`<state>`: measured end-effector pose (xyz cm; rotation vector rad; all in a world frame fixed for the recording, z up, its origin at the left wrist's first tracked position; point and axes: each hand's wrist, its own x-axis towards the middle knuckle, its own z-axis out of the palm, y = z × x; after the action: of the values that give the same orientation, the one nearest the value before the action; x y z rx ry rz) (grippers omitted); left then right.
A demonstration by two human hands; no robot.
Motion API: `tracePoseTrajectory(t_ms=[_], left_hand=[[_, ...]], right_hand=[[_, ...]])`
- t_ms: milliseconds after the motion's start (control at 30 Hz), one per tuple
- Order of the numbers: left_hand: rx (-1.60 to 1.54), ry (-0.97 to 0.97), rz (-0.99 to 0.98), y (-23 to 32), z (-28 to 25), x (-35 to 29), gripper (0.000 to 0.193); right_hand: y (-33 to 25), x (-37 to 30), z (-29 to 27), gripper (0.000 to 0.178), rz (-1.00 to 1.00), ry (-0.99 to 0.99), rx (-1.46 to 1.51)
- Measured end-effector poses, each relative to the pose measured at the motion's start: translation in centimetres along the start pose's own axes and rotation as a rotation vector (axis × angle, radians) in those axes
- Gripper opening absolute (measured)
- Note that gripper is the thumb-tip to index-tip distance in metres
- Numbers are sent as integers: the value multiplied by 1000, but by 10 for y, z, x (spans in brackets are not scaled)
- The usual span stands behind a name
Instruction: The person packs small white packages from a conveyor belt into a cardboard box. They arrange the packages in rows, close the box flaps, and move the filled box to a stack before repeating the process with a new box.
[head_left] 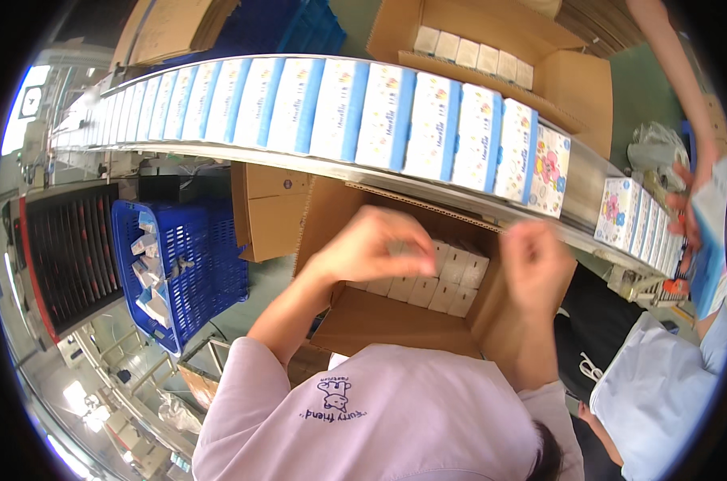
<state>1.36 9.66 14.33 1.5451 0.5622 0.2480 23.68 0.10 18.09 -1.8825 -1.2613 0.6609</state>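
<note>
An open cardboard carton (pixel 379 319) stands right in front of me, with small white packs (pixel 444 295) lined up in its bottom. Above its left part hovers my left hand (pixel 379 244), fingers curved and apart, holding nothing. My right hand (pixel 533 260) is over the carton's right side; its fingers look curled but are smeared by motion, and nothing shows in them. Just beyond the carton, a long row of white and blue tissue packs (pixel 383 116) stands upright on a conveyor (pixel 287 164). Neither hand touches these packs.
At left stands a blue plastic basket (pixel 183 264) holding loose packs. Across the conveyor, another open carton (pixel 576 88) holds white packs. At right, a co-worker's hand (pixel 684 212) is beside a shorter row of packs (pixel 636 220); another person's arm (pixel 684 72) reaches in.
</note>
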Motion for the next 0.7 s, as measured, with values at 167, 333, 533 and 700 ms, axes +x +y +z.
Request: tracePoseTrajectory(t_ms=[167, 333, 533, 700], left_hand=[[1438, 1056, -89, 0, -85, 40, 69], [1105, 940, -578, 4, -101, 77, 98], [650, 616, -540, -15, -82, 87, 111], [477, 753, -219, 48, -44, 43, 100]], right_hand=[[79, 103, 5, 58, 64, 36, -576], [67, 104, -7, 67, 130, -133, -293], [111, 105, -23, 74, 227, 50, -77], [78, 50, -71, 80, 36, 261, 68]])
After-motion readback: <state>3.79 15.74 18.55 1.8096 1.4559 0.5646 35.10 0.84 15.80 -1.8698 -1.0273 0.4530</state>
